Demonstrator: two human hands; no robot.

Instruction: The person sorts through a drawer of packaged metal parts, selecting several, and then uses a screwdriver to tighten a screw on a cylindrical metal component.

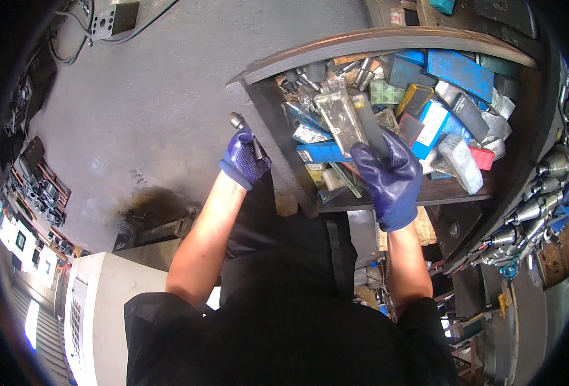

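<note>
My left hand (241, 158), in a purple glove, is closed round a short metal rod-shaped tool (236, 120) with a thicker round head. It is just left of the open wooden drawer's side wall (268, 132). My right hand (391, 183), gloved alike, reaches over the drawer. Its fingers are closed on a dark narrow case (367, 122). A scuffed, cloudy plastic case (340, 119) lies against that one, by my fingertips; whether I grip it too, I cannot tell. Around them are blue boxes (461, 71), a pale green case (386, 92) and loose metal tool bits (364, 72).
Metal tool holders (558, 161) stand in a row at the right. A grey-white cabinet (104, 283) is at the lower left. On the dark floor at the upper left are a drilled metal block (114, 20) and a cable (139, 35). The drawer's curved front board (387, 40) crosses the top.
</note>
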